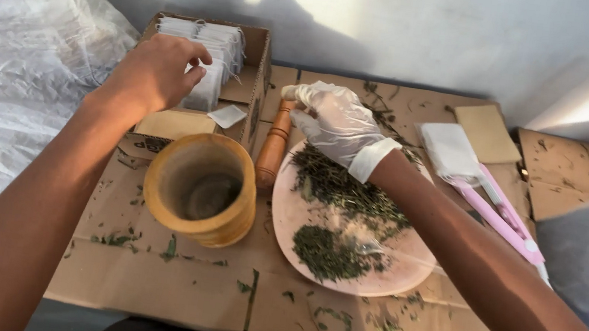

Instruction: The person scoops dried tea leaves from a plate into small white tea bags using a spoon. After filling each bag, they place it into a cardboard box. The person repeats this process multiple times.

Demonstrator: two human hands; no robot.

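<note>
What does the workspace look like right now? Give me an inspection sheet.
Surface: flattened cardboard, strewn with green leaf bits.
Job's things: box of white sachets; wooden mortar; pestle lying beside it; pink plate with dried herbs.
Clutter: pink sealer, white pouch, card scraps.
Hands: left hand bare, at the sachets; right hand gloved, over the plate's far edge.
Cables: nothing seen.
Surroundings: white plastic sheet on the left, wall behind.

**Colours on the cardboard worktop**

A yellow-tan round wooden mortar [201,189] is seen at nine o'clock of a pale pink oval plate [402,267] strewn with dark green dried herbs [332,254]. White is shown by the thin disposable glove [338,124].
</note>
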